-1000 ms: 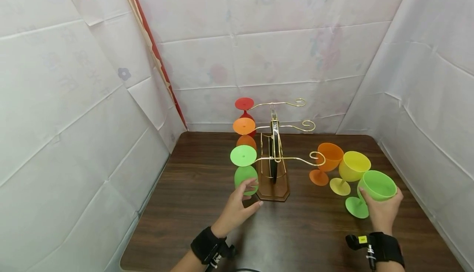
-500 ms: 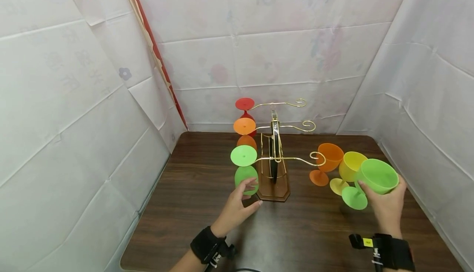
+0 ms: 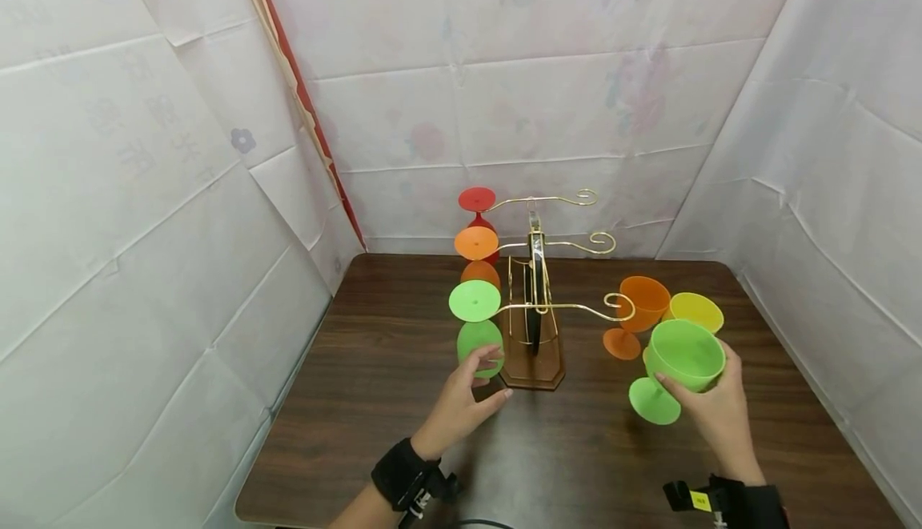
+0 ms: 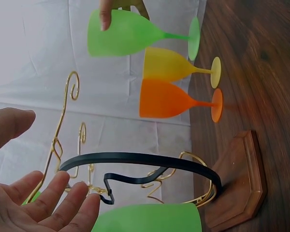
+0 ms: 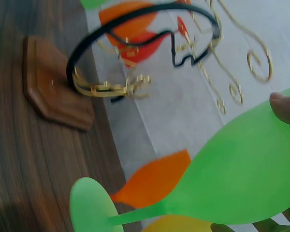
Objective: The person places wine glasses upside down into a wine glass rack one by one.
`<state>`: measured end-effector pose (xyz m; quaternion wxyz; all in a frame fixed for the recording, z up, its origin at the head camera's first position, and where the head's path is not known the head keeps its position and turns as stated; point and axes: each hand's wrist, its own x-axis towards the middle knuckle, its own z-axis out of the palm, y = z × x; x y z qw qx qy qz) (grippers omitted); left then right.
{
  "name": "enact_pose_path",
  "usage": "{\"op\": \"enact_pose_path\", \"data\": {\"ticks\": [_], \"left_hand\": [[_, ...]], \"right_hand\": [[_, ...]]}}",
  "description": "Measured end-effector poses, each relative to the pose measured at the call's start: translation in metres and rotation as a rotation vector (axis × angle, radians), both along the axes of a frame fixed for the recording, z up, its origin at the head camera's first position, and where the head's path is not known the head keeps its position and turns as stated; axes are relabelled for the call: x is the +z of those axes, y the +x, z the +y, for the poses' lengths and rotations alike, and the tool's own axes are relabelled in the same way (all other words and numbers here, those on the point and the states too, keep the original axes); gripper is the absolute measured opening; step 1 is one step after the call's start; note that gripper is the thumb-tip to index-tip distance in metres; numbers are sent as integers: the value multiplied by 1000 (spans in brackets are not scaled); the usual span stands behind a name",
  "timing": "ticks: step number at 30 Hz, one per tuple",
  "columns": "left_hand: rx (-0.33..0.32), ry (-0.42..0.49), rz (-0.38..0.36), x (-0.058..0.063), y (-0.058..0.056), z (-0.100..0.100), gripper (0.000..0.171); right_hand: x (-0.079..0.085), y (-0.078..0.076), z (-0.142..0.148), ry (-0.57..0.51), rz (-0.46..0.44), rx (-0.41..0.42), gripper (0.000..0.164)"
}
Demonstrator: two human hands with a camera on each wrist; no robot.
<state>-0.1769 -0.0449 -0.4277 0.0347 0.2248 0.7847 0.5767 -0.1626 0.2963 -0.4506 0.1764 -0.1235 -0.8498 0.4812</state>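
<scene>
My right hand (image 3: pixel 716 413) grips a green plastic goblet (image 3: pixel 684 357) by its bowl and holds it upright, its foot raised off the table. A yellow goblet (image 3: pixel 697 310), partly hidden behind it, and an orange goblet (image 3: pixel 643 305) stand on the tabletop. At the rack, my left hand (image 3: pixel 457 405) has its fingers spread and loosely bent beside a second green goblet (image 3: pixel 474 302), which hangs upside down from the front left arm. Whether the fingertips touch that bowl I cannot tell. The gold wire rack (image 3: pixel 536 273) stands on a wooden base (image 3: pixel 533 373).
Behind the hanging green goblet, another orange goblet (image 3: pixel 475 243) and a red goblet (image 3: pixel 477 199) hang upside down on the left side. Curled wire arms (image 3: pixel 618 305) stick out to the right of the rack. White sheets (image 3: pixel 461 113) enclose the dark wood table (image 3: pixel 360 433).
My right hand has lifted the green goblet off the table and carried it left, in front of the yellow goblet. My left hand has stayed in place.
</scene>
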Motion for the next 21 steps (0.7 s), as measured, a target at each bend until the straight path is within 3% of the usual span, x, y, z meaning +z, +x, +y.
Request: {"op": "enact_pose_path", "data": {"ticks": [5,13,21], "left_hand": [[-6,4,-3,1,1,1,57],[0,-16,7,-32,-12,1,59],[-22,-12,50,-31,-9,5,57]], "right_hand": [[5,7,-18,29,17,108,97],[9,9,-47,43,87,263,96],[1,3,-74,-34,87,392,93]]}}
